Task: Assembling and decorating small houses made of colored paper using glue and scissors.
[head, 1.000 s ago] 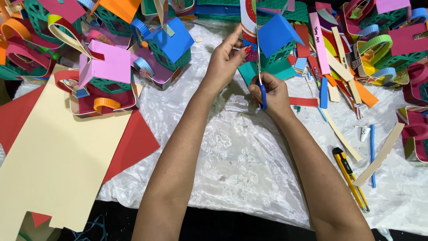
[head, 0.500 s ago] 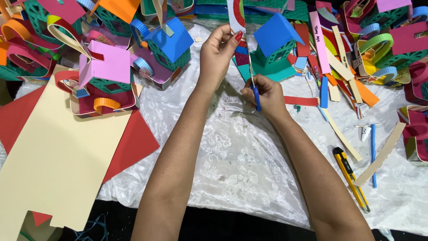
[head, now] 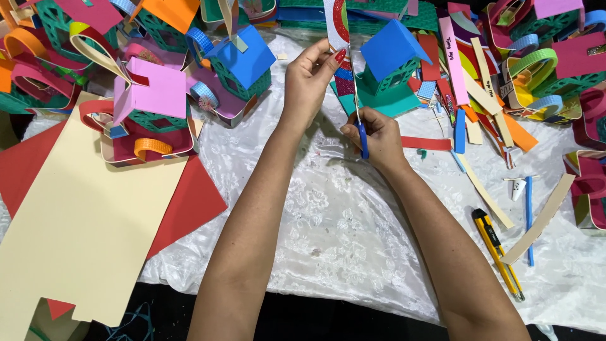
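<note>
Over the middle of a bench draped in a white lace cloth, the left hand pinches a red and white glitter paper strip between thumb and fingertips, holding it upright near the far edge. The right hand is closed around blue-handled scissors whose blades point up at the strip's lower end. Paper houses, a pink one and two blue ones, crowd the far edge; a cream card sheet lies at the left edge and a yellow utility knife towards the right.
</note>
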